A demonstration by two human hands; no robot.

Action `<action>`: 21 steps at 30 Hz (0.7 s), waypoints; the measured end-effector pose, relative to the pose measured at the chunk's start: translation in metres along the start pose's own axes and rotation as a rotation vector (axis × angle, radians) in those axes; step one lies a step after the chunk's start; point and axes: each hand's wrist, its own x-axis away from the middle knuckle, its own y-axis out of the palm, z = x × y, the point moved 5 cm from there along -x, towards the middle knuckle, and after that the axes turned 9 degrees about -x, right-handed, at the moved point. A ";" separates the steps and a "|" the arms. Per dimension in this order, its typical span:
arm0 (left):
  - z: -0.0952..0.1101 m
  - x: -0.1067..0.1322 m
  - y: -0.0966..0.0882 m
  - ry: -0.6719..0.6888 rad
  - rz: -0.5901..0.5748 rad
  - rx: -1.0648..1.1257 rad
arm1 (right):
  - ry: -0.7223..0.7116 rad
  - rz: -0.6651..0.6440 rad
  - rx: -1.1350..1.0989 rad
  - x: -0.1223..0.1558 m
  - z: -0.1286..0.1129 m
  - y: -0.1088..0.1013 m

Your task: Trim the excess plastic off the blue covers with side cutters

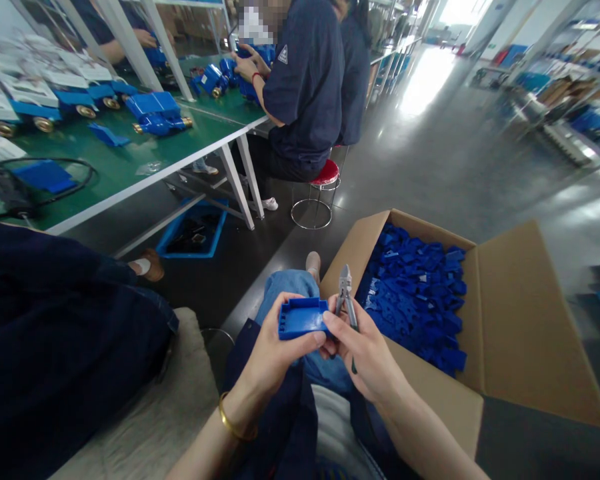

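1. Left hand point(269, 347) curled around a shallow blue plastic part point(300, 321) above the denim-clad lap point(325, 375).
2. Right hand point(365, 347), touching the part, gripped grey metal pliers point(345, 283).
3. A slackened grip risked dropping either.

Left grip point(271, 347) beside right grip point(369, 348)

Bare forearms point(420, 427), a plain gold bangle point(226, 420) circling the left at seven o'clock. Navy cloth point(280, 427) flanks a pale grey panel point(333, 420) at six; blue jeans point(291, 285), beige shoe point(313, 263) at twelve.
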 end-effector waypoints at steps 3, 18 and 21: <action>0.009 0.002 -0.005 0.021 0.128 -0.043 | -0.076 -0.058 0.201 0.003 -0.023 -0.009; 0.027 0.011 -0.007 0.030 0.323 -0.310 | -0.681 -0.303 1.703 0.054 -0.102 -0.012; 0.030 0.013 -0.006 0.059 0.326 -0.373 | -0.758 -0.322 1.783 0.054 -0.105 -0.006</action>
